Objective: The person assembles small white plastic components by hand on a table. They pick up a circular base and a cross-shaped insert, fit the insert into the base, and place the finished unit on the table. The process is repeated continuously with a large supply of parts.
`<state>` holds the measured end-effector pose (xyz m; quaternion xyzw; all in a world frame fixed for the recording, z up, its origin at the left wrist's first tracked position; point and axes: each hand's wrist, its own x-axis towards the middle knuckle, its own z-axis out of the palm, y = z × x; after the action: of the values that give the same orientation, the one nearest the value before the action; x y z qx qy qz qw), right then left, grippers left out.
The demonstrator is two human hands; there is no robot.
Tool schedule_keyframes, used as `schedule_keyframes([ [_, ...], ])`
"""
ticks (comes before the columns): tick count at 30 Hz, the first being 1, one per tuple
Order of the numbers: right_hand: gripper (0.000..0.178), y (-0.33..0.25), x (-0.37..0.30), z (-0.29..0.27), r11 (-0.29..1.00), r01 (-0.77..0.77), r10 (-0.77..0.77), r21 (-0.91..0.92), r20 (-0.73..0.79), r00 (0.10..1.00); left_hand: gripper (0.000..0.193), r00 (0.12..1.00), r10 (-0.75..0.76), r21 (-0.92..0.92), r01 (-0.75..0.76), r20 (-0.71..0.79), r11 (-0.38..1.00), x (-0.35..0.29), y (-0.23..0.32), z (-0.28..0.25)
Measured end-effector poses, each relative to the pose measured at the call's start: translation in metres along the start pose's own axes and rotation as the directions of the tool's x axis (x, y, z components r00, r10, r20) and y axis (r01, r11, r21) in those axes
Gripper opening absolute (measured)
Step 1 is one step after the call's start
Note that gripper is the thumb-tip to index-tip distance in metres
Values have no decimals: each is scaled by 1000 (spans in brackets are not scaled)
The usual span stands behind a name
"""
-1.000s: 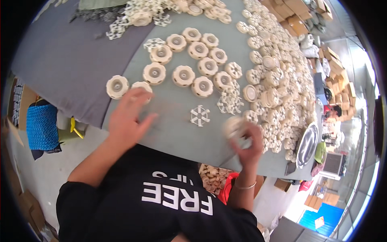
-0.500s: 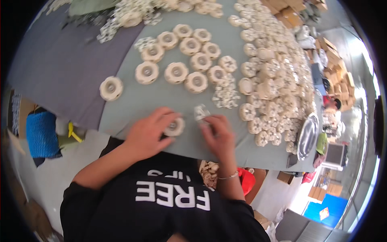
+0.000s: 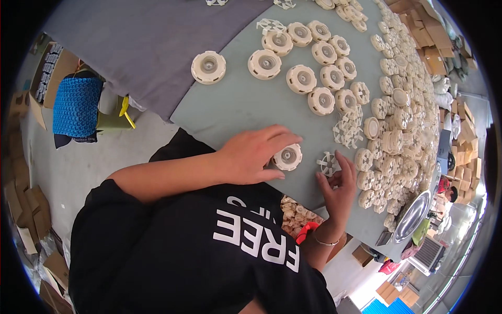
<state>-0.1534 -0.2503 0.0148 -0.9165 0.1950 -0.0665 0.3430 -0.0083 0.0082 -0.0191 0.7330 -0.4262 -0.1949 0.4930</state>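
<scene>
A: What's in the containers?

B: The box (image 3: 64, 78) on the left holds rows of small grey pieces (image 3: 48, 68). Below the near edge of the desk (image 3: 225, 112), beige parts (image 3: 298, 215) lie heaped, with something red (image 3: 307, 231) beside them; I can't tell what they sit in.

A: And the tray (image 3: 413, 215)?

B: Silver, oval, at the right end, just beside the big pile (image 3: 400, 120). Its shiny inside shows. Cartons (image 3: 431, 34) are stacked beyond; I can't see into them.

A: Where's the disc (image 3: 288, 157) in hand?

B: Near the desk's front edge, clear centre up. The left grip (image 3: 253, 157) is curved round its left side, thumb and fingers at the rim, closed to about its width.

A: The right grip (image 3: 339, 189)?

B: Partly open, thumb and 1 finger either side of a white star (image 3: 328, 164). I can't tell whether it pinches it. The 2 pieces are apart.
</scene>
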Motion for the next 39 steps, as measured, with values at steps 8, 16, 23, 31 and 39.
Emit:
schedule_keyframes([
  [8, 63, -56, 1, 25, 932, 273, -302, 238, 96, 949, 70, 970, -196, -212, 224, 143, 951, 2, 14, -16],
  [16, 66, -61, 2, 52, 968, 232, -237, 95, 48, 970, 53, 996, -94, -123, 94, 10, 988, 3, -2, -3],
  [23, 81, -72, -22, 82, 903, 286, -294, -320, 22, 955, 48, 996, -77, -136, 71, -39, 988, 6, -5, 0],
  [31, 85, -59, -16, 66, 989, 144, -146, 37, 82, 986, 49, 996, -46, -129, 37, -71, 991, 4, -9, 2],
  [39, 58, 10, 13, -16, 968, 31, 34, 251, -251, 967, 52, 984, -165, -265, 177, 68, 948, 11, -6, -24],
])
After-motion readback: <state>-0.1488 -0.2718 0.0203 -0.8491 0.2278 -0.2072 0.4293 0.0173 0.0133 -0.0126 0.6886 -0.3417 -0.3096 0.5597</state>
